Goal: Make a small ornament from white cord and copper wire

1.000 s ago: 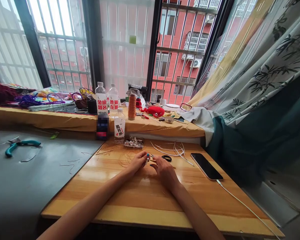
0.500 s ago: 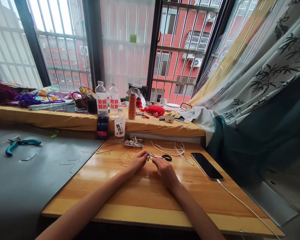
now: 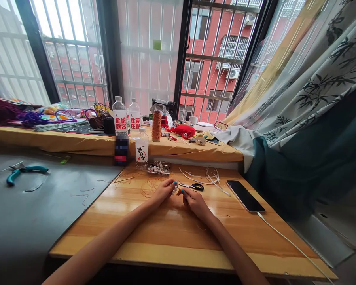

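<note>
Just above the wooden table, my left hand (image 3: pixel 165 190) pinches a small white piece (image 3: pixel 174 190) between thumb and fingers. My right hand (image 3: pixel 194 201) is close beside it, thumb and forefinger pressed together at the piece's right side. Whatever thin thing those right fingers grip is too small to make out. Scissors with black handles (image 3: pixel 197 186) lie right behind my right hand. Loose loops of thin orange thread (image 3: pixel 150 187) spread on the table behind my left hand. A clear tray (image 3: pixel 159 168) of small pale pieces sits farther back.
White cords (image 3: pixel 215 180) and a phone (image 3: pixel 245 196) with a charging cable (image 3: pixel 290 239) lie to the right. Bottles (image 3: pixel 141 150) stand at the back left. An orange thread spool (image 3: pixel 156 126) and a red knitted item (image 3: pixel 185 131) are on the sill. Teal-handled pliers (image 3: pixel 26 170) lie left.
My right hand has turned slightly, and its thumb has shifted a little up beside the white piece. My left hand keeps its pinch in nearly the same place.
</note>
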A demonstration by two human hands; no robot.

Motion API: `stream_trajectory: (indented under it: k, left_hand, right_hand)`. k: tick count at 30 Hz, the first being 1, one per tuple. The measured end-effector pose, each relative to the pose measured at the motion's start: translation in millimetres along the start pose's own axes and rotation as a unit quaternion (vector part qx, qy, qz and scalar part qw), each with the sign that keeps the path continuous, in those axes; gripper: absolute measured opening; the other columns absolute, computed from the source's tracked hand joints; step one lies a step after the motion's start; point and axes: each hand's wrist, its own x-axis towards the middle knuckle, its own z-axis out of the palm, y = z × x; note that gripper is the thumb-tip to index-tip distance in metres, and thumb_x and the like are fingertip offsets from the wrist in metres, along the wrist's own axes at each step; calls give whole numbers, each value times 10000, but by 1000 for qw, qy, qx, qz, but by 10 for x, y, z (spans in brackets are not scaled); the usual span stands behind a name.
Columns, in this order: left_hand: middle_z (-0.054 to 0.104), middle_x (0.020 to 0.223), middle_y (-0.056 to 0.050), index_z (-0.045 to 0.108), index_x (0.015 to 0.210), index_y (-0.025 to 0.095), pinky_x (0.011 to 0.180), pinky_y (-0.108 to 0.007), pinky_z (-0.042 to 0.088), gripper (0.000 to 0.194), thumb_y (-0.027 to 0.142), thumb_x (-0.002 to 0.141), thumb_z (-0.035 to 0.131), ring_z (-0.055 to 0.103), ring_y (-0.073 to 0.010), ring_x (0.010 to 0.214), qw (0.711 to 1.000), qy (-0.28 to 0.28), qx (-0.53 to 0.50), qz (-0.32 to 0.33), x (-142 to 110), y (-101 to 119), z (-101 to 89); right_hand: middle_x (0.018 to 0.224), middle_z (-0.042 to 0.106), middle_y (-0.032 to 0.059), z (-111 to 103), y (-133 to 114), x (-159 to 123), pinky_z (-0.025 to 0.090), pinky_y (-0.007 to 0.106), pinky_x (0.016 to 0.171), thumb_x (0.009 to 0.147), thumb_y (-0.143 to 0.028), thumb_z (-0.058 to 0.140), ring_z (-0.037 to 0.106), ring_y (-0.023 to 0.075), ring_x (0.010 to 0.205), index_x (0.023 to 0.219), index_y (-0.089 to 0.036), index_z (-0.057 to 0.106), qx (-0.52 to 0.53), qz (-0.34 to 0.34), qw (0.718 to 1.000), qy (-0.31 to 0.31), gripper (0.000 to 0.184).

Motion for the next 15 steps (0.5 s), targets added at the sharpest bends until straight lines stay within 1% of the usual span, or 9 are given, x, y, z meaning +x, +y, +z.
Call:
stream_trajectory:
  k: [3, 6, 9, 12, 14, 15]
  left_hand:
    - [357, 420, 86, 434, 658, 158, 347, -181, 150, 409, 558, 637, 516, 241, -37, 344, 1000, -5, 12, 5, 5, -6, -3]
    - [363, 432, 83, 441, 659, 155, 346, -178, 160, 403, 552, 646, 510, 252, -36, 347, 1000, -3, 18, 4, 12, -18, -6]
    - [391, 476, 75, 461, 701, 151, 342, -176, 169, 380, 529, 674, 492, 260, -32, 343, 1000, 10, 24, -4, 12, -16, -10]
    - [488, 658, 42, 474, 842, 159, 345, -171, 205, 368, 478, 668, 527, 295, -18, 359, 998, 57, 34, 2, -7, 29, -10]
    - [509, 786, 18, 484, 910, 171, 357, -170, 235, 375, 450, 666, 540, 324, -14, 385, 995, 83, 55, 16, -28, 76, -6]
    - [511, 793, 14, 502, 918, 171, 362, -171, 238, 366, 443, 675, 533, 328, -16, 393, 993, 86, 74, 21, -38, 97, -3]
  right_hand:
    - [442, 406, -51, 11, 27, 12, 311, 204, 471, 841, -310, 282, 368, 94, 408, 754, -175, 522, 50, 27, 998, -22, 290]
    - [447, 390, -54, 18, 20, 13, 306, 206, 469, 837, -322, 281, 364, 95, 410, 743, -176, 512, 52, 32, 998, -16, 289]
    - [484, 419, -39, 13, -13, 0, 313, 211, 503, 831, -289, 283, 407, 106, 462, 744, -177, 515, -12, 16, 1000, 17, 272]
    - [546, 476, -18, -4, -42, -21, 307, 217, 530, 822, -248, 290, 441, 119, 518, 752, -184, 520, -110, 10, 993, 49, 248]
    - [566, 492, -12, -18, -50, -32, 301, 218, 530, 823, -242, 286, 447, 123, 529, 759, -186, 517, -149, 18, 987, 61, 247]
    - [567, 493, -12, -25, -51, -34, 300, 217, 529, 826, -244, 282, 447, 124, 531, 759, -187, 514, -157, 21, 985, 64, 249]
